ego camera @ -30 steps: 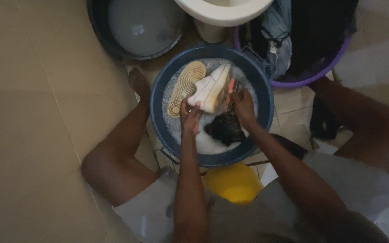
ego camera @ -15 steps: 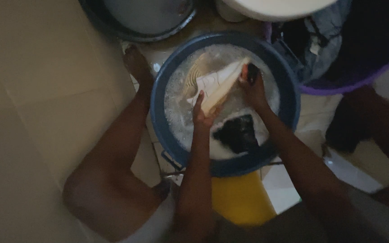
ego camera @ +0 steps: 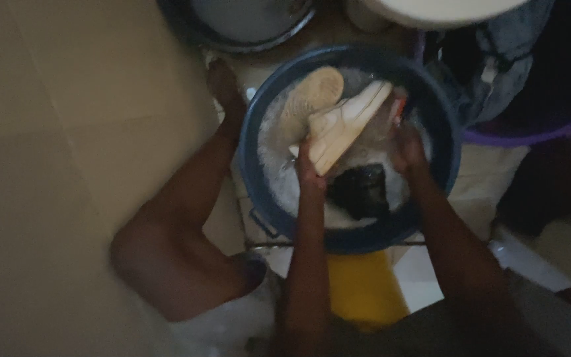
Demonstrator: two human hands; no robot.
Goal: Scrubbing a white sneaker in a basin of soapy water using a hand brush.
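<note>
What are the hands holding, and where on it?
The left hand grips the cream sneaker at one end; which end is unclear. The right hand is at its other side; grip unclear.

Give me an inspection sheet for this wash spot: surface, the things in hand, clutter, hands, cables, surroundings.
Surface: pale tiled floor, dim light.
Things in hand: round blue plastic basin of soapy water; cream sneaker held above it; second sneaker sole-up; dark item in the suds.
Clutter: purple basket of dark clothes; grey round tub; yellow stool.
Hands: left hand grips the cream sneaker; right hand at its other end.
Cables: nothing seen.
Surroundings: white ceramic fixture at top edge.
</note>
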